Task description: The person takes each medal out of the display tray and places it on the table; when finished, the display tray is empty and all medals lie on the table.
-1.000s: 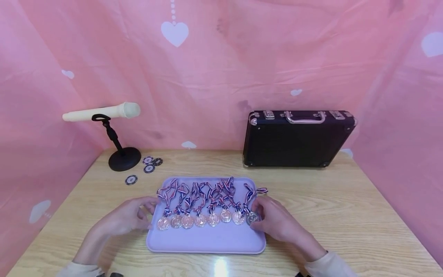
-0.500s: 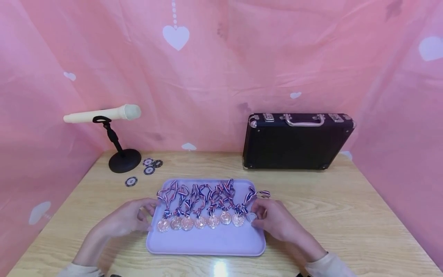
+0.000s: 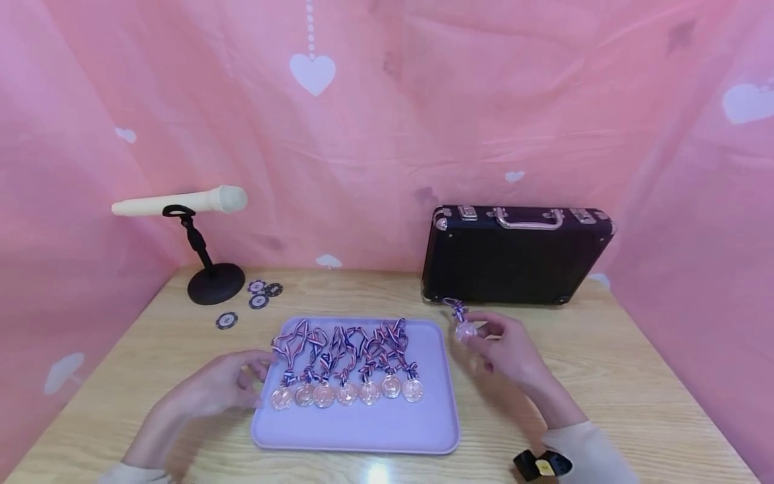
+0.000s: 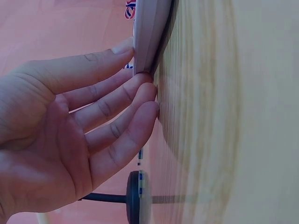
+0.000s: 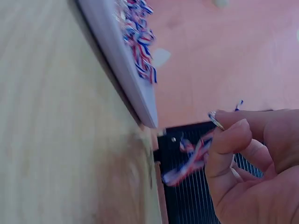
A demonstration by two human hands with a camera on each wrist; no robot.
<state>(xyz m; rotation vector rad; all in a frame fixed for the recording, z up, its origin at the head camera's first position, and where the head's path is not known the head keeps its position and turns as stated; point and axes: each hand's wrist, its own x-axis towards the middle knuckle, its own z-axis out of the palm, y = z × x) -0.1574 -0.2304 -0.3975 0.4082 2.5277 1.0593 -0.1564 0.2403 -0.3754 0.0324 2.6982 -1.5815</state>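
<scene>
Medal [image 3: 464,331] with a striped ribbon sits pinched in the right hand [image 3: 506,349], right of centre in the head view, above the wooden table [image 3: 635,376] between the purple tray [image 3: 363,430] and the black case [image 3: 517,255]. Seven more medals [image 3: 347,394] lie in a row on the tray. The left hand [image 3: 211,386], fingers straight, touches the tray's left edge. A microphone on a stand [image 3: 181,202] and poker chips [image 3: 259,296] occupy the left of the frame.

In the left wrist view, the left hand [image 4: 79,121] is spread, its fingertips [image 4: 152,108] against the tray's rim [image 4: 145,37] and the table.

In the right wrist view, at the lower right, the right hand's thumb and fingers [image 5: 236,135] pinch the medal [image 5: 215,119], its ribbon [image 5: 189,158] dangling before the case.
</scene>
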